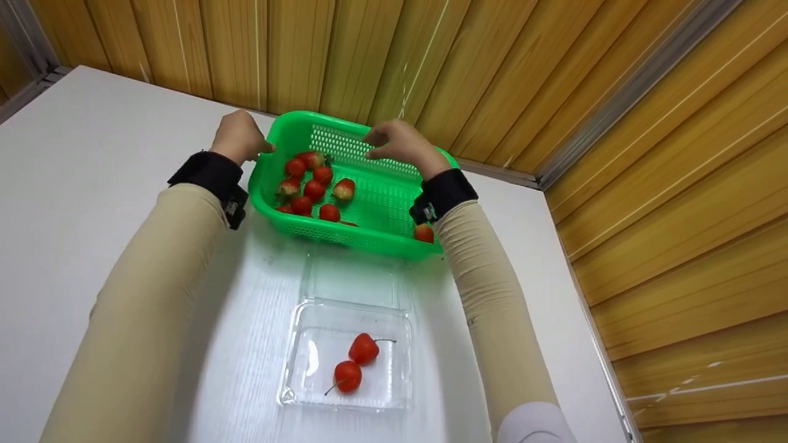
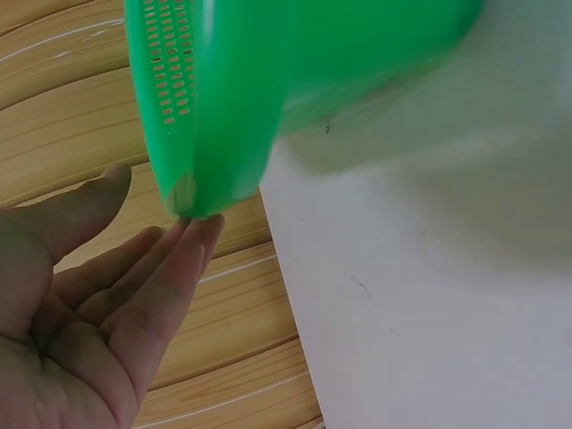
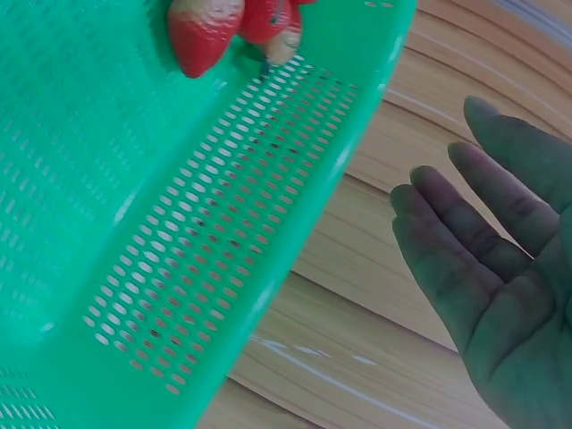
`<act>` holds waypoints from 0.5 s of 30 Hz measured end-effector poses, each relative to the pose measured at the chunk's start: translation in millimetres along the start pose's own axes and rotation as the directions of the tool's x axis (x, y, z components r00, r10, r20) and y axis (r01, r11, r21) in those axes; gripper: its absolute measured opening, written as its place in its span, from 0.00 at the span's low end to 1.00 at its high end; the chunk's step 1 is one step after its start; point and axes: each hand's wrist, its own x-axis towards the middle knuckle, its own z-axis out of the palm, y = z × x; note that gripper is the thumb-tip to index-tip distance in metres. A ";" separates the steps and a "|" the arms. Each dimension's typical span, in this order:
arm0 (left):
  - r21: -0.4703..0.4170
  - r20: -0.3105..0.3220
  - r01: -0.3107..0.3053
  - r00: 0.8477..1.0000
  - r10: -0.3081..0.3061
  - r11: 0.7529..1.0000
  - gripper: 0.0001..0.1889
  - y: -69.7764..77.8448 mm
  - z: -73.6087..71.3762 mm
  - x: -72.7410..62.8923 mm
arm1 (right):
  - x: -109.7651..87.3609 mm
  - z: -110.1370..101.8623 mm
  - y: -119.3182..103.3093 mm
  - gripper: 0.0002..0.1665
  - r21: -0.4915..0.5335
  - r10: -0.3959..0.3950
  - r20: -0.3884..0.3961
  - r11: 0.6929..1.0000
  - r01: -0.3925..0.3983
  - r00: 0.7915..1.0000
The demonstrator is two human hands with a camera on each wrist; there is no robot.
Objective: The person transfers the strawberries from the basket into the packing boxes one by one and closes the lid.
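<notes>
A green perforated basket (image 1: 388, 200) stands at the back of the white table. Strawberries (image 1: 344, 189) with pale tops and round red fruits (image 1: 314, 191) lie mostly in its left half. One more strawberry (image 1: 424, 233) sits at the right front corner. At the basket's left end, my left hand (image 1: 237, 136) touches the rim with its fingertips (image 2: 207, 231), the thumb apart from it. Over the far rim, my right hand (image 1: 403, 146) is held with loosely bent fingers and nothing in them. Nearer me, a clear plastic box (image 1: 295, 357) holds two red cherries (image 1: 348, 376) with thin stems.
The box's clear lid (image 1: 348, 280) lies flat toward the basket, reaching its front side. Wood-patterned walls (image 1: 295, 55) rise behind the table (image 1: 123, 141) and to the right. Metal strips (image 1: 615, 101) run along the wall's corner.
</notes>
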 end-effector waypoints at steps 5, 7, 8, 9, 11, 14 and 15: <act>0.005 -0.025 -0.007 1.000 0.007 1.000 0.19 -2.1 9.9 4.5 | 17.6 15.8 1.5 0.25 -0.005 0.043 0.040 0.999 -0.043 0.998; 0.003 -0.038 -0.016 0.999 0.016 1.000 0.19 -1.0 12.4 5.4 | 22.7 20.1 2.5 0.24 -0.011 0.050 0.045 0.999 -0.049 0.998; 0.000 -0.043 -0.017 0.999 0.017 1.000 0.19 -0.3 12.9 5.7 | 24.7 21.9 2.6 0.24 -0.014 0.051 0.047 0.999 -0.051 0.998; -0.005 -0.044 -0.013 0.999 0.013 1.000 0.19 0.6 12.8 5.9 | 26.8 23.8 2.7 0.24 -0.017 0.051 0.049 0.999 -0.050 0.997; -0.020 -0.043 -0.002 0.999 0.001 1.000 0.20 2.3 12.2 6.4 | 30.1 27.4 2.3 0.24 -0.025 0.051 0.052 0.998 -0.049 0.997; -0.028 -0.015 0.026 1.000 -0.026 0.999 0.22 4.2 10.6 6.3 | 33.2 33.3 0.9 0.24 -0.040 0.052 0.071 0.998 -0.049 0.996; -0.022 -0.007 0.032 0.999 -0.032 0.999 0.23 4.8 10.2 6.1 | 34.0 35.6 0.3 0.24 -0.054 0.051 0.077 0.997 -0.047 0.996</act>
